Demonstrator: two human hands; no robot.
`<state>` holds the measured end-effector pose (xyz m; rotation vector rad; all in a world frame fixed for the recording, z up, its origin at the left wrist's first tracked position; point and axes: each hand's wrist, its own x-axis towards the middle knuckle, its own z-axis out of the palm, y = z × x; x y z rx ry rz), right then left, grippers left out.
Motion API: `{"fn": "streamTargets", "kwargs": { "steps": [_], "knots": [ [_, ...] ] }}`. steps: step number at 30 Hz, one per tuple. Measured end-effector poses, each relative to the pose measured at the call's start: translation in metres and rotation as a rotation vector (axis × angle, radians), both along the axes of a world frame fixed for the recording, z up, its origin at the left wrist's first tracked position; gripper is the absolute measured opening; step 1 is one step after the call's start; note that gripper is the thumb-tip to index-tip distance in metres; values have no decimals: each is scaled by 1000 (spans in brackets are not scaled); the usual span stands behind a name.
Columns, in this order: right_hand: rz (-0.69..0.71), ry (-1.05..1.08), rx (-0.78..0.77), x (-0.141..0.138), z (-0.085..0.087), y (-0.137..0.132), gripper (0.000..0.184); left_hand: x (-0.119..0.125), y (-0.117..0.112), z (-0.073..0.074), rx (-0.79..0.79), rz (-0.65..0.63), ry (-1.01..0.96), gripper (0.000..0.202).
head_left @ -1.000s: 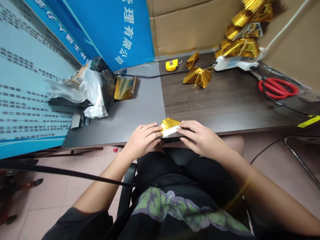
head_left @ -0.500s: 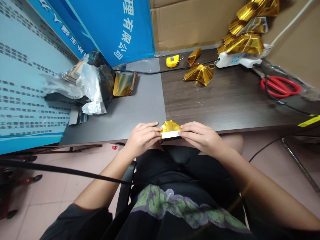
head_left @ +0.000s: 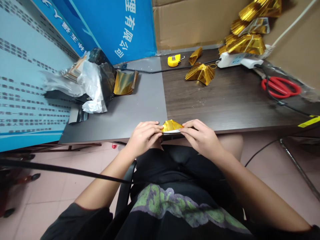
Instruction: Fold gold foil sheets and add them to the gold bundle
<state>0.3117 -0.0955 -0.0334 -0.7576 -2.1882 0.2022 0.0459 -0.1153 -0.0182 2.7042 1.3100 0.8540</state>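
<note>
Gold foil piece (head_left: 171,126) pinched between both hands, at table edge (head_left: 112,138); left hand (head_left: 143,138), right hand (head_left: 201,137) gripping its ends.

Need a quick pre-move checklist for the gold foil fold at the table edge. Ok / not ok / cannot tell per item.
1. Left hand on the gold foil piece: ok, fingertips at its left end.
2. Right hand on the foil: ok, fingertips at its right end.
3. Foil set back from the front edge of the table: not ok, it sits right at that edge.
4. Fold straight along the white underside: cannot tell, only a thin sliver shows.
5. Black cable away from the hands: ok, it runs along the far side.
6. Red-handled scissors out of the way: ok, they lie at the far right.
</note>
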Motion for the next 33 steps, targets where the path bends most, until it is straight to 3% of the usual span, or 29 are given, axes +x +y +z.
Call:
{"fn": "streamTargets", "kwargs": {
  "steps": [3, 6, 15, 24, 33],
  "knots": [
    [-37, -9, -11, -3, 3, -2, 13, 0, 0, 1, -16, -4, -41, 10],
    [13, -33, -11, -3, 5, 0, 13, 1, -1, 5, -48, 12, -59, 8],
    [16, -55, -89, 1, 6, 11, 12, 13, -9, 16, -176, 297, 154, 26],
    [12, -40, -145, -2, 10, 11, 11, 18, -10, 19, -246, 351, 174, 32],
    [-174, -84, -166, -9, 13, 9, 9, 26, -10, 23, -313, 446, 180, 34]
  ]
}}
